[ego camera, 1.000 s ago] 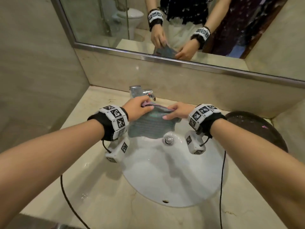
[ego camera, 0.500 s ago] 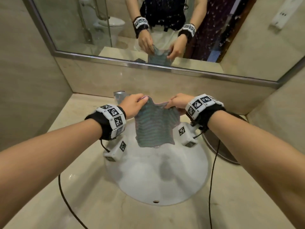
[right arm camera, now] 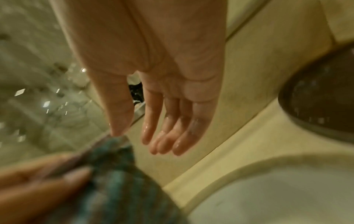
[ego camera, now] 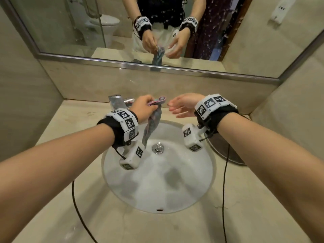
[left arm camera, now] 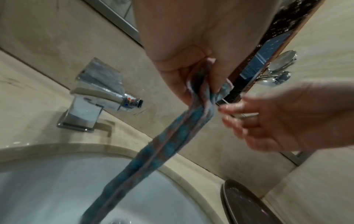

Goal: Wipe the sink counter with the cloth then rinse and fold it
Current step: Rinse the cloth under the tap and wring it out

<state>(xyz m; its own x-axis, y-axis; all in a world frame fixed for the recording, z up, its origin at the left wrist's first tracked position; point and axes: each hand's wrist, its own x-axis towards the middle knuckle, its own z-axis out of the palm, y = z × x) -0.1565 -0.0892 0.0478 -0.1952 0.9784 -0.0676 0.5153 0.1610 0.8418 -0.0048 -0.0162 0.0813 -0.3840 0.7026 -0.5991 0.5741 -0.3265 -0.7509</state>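
Cloth (ego camera: 152, 122) in the head view hangs as one narrow strip from the left hand (ego camera: 143, 109), whose fingers are curled round its top edge above the back of the sink (ego camera: 201, 186), just in front of the tap (ego camera: 116, 100); its long axis runs near plumb, the free end dangling over the bowl close to the drain (ego camera: 158, 148). The right hand (ego camera: 184, 106) holds nothing, fingers spread and loose, level with the pinched top and just beside it to the right, so it is the hand free to take the strip, and I judge the fold turns on it catching the low end or a second top corner. The left wrist view shows what the head view does not: thumb and fingers (left arm camera: 182, 84) nip a bunched fold, the cloth (left arm camera: 162, 142) falls straight to the bowl, and the right hand (left arm camera: 272, 121) has wet fingertips close to the strip yet apart from it. The right wrist view, blurred, gives the flat open palm (right arm camera: 182, 84) with water on the fingers, the cloth (right arm camera: 122, 174) below and left of the thumb tip; touching or not, I cannot tell. A dark round dish (right arm camera: 321, 97) lies on the counter (right arm camera: 239, 144) to the right.
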